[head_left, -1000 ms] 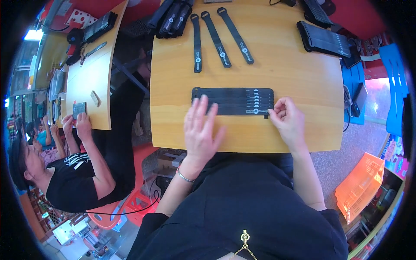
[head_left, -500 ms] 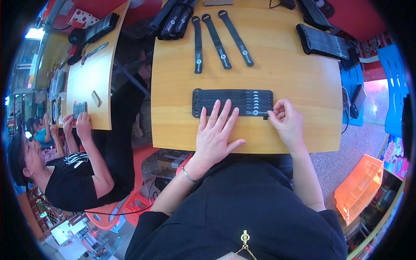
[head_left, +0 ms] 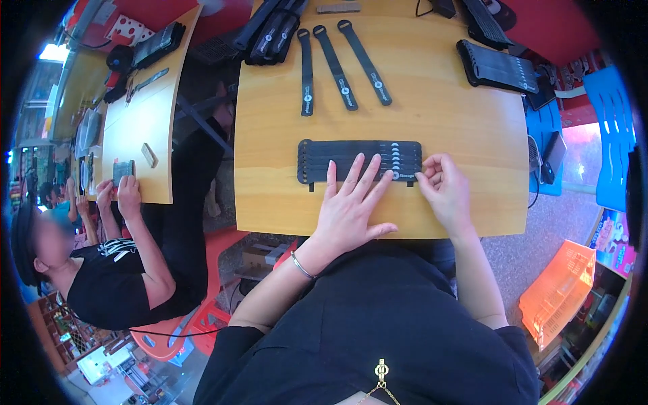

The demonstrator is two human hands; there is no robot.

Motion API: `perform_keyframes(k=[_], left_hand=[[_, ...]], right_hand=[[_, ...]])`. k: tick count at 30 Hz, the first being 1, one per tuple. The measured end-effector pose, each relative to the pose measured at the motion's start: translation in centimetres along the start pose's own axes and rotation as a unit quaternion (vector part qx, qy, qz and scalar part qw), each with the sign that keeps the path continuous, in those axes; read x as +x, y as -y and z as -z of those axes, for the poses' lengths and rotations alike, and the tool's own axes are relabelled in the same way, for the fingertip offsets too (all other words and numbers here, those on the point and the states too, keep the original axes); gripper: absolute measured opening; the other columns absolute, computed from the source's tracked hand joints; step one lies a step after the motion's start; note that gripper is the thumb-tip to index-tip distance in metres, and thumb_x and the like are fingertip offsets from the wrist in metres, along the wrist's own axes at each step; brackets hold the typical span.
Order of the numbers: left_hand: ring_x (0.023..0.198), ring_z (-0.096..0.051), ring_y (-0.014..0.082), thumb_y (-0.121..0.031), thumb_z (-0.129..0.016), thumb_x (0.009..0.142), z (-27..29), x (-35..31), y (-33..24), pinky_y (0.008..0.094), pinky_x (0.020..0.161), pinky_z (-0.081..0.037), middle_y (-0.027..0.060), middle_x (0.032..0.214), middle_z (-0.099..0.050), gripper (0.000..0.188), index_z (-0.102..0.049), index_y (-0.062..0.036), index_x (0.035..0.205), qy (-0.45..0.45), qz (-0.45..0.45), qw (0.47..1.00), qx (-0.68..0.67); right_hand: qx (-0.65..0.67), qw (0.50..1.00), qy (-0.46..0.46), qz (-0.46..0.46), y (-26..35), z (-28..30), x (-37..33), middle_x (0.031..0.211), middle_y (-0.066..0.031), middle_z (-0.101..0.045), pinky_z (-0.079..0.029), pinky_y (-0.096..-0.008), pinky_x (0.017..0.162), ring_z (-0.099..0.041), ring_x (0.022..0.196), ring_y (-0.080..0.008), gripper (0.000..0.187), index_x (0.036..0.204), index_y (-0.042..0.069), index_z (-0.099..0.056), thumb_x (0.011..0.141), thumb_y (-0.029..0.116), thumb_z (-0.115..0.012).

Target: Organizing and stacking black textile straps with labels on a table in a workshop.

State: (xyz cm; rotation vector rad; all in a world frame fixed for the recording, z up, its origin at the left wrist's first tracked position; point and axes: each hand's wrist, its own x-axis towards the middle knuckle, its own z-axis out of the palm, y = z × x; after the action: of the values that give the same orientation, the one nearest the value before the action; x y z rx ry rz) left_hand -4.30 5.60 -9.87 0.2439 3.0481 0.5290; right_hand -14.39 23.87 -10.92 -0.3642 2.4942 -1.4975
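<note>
Straps (head_left: 345, 150) lie overlapping beneath the left hand's fingers (head_left: 352, 179).

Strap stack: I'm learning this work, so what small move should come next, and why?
Perhaps a light squaring nudge with the right hand: it sits at the near right corner of the stack, while the left hand lies spread over the near edge.

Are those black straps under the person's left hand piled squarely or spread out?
Spread out, overlapping: several edges and pale marks show one below another on the black straps.
</note>
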Motion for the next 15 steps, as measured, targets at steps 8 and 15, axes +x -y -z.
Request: perform_keyframes(k=[8, 15], left_hand=[[0.144, -0.015, 0.027, -0.07, -0.051, 0.076, -0.2, 0.4, 0.2, 0.0605, 0.112, 0.001, 0.0085, 0.153, -0.026, 0.095, -0.033, -0.0071, 0.145, 0.001, -0.004, 1.0, -0.005], [0.145, -0.014, 0.0262, -0.074, -0.05, 0.073, -0.5, 0.5, 0.4, 0.0614, 0.111, 0.001, 0.0076, 0.154, -0.025, 0.099, -0.034, -0.0068, 0.144, 0.008, -0.013, 1.0, 0.007]], right_hand=[[-0.005, 1.0, 0.022, -0.003, -0.2, 0.3, -0.2, 0.075, -0.0039, -0.057, -0.047, -0.0229, 0.053, -0.056, 0.059, -0.0088, 0.019, 0.094, 0.002, -0.056, 0.079, -0.001, -0.068], [-0.259, 0.934, 0.056, 0.24, 1.1, -0.5, -3.3, 0.129, -0.0093, -0.053, -0.038, -0.0408, 0.098, -0.051, 0.117, -0.0231, 0.049, 0.124, 0.005, -0.054, 0.08, 0.02, -0.068]])
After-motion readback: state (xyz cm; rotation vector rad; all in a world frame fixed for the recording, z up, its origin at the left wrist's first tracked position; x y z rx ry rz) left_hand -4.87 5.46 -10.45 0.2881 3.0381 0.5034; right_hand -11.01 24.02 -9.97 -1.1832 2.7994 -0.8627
